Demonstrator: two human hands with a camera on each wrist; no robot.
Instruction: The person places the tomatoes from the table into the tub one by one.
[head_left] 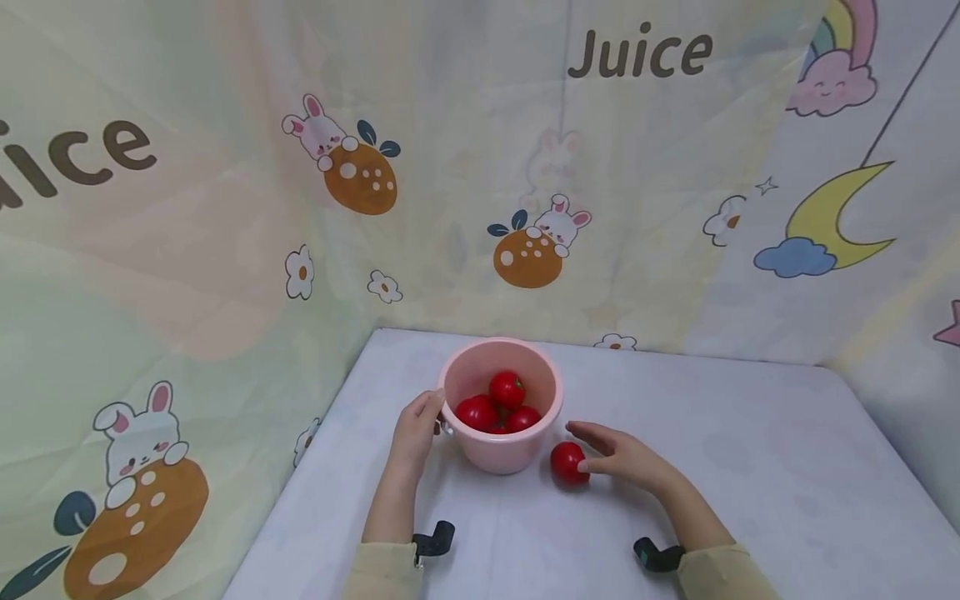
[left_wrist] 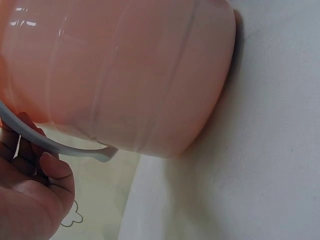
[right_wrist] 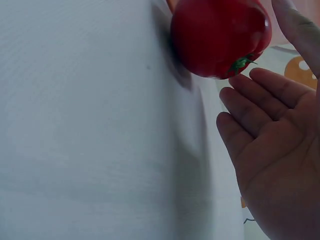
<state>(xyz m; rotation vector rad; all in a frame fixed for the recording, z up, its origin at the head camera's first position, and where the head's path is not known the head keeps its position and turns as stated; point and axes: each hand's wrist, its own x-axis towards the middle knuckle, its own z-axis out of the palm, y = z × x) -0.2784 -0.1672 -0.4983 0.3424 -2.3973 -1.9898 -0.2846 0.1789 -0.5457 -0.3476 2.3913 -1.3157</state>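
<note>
A pink bucket [head_left: 498, 454] stands upright on the white table, with several red tomatoes [head_left: 507, 388] inside. At its left side my left hand [head_left: 417, 425] holds the bucket's pale handle [left_wrist: 60, 147] near the rim; the fingers curl round it in the left wrist view. One more tomato [head_left: 567, 464] lies on the table just right of the bucket, its green stem showing in the right wrist view. Beside that tomato is my right hand [head_left: 626, 457], fingers extended and thumb apart. Whether the thumb touches the tomato I cannot tell.
The white tabletop [head_left: 750, 467] runs back to a printed cloth backdrop [head_left: 637, 167] with rabbits, flowers and a moon. Another cloth wall [head_left: 187, 317] borders the table on the left. Each wrist wears a small black camera [head_left: 435, 540].
</note>
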